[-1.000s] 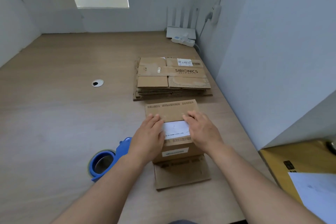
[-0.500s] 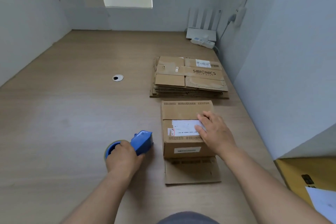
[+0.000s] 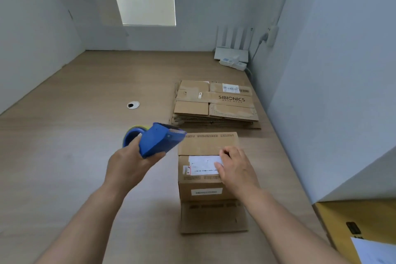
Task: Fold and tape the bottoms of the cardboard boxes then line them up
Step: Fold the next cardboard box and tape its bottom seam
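A small cardboard box (image 3: 201,186) stands on the wooden table (image 3: 64,156) with its flaps folded shut and a white label on top; one flap lies flat toward me. My right hand (image 3: 235,167) presses down on the folded flaps near the label. My left hand (image 3: 130,165) grips a blue tape dispenser (image 3: 156,139), raised above the table just left of the box. A stack of flattened cardboard boxes (image 3: 216,105), the top one marked SIBIONICS, lies behind the box.
A round cable hole (image 3: 133,105) sits in the table left of the stack. A white router and power strip (image 3: 232,58) stand in the far right corner. Grey walls close in on the right, and a yellow box (image 3: 347,221) is at the lower right.
My left hand left the box, took hold of the tape dispenser on the table and lifted it up toward the box. My right hand stayed pressing on the flaps.
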`<state>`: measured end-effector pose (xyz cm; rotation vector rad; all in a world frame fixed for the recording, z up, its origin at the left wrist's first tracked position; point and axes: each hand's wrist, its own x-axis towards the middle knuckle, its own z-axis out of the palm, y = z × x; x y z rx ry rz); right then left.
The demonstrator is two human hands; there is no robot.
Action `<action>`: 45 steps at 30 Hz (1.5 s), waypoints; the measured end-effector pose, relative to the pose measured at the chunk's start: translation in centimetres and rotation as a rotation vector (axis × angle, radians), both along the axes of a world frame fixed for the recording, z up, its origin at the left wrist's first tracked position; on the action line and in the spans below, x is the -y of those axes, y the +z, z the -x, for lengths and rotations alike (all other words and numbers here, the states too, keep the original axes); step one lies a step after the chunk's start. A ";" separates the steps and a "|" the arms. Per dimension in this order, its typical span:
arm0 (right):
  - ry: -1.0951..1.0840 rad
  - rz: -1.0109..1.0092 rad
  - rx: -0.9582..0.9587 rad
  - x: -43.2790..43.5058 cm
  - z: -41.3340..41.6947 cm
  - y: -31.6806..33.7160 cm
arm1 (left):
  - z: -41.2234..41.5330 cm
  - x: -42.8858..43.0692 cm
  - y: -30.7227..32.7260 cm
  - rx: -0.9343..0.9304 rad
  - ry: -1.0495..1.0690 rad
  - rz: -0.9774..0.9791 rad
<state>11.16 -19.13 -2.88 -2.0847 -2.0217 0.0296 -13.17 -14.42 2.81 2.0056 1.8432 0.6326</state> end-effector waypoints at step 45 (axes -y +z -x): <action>-0.507 0.168 -1.091 -0.4 -7.7 0.7 | -11.3 -6.6 5.5 -0.679 -0.557 0.679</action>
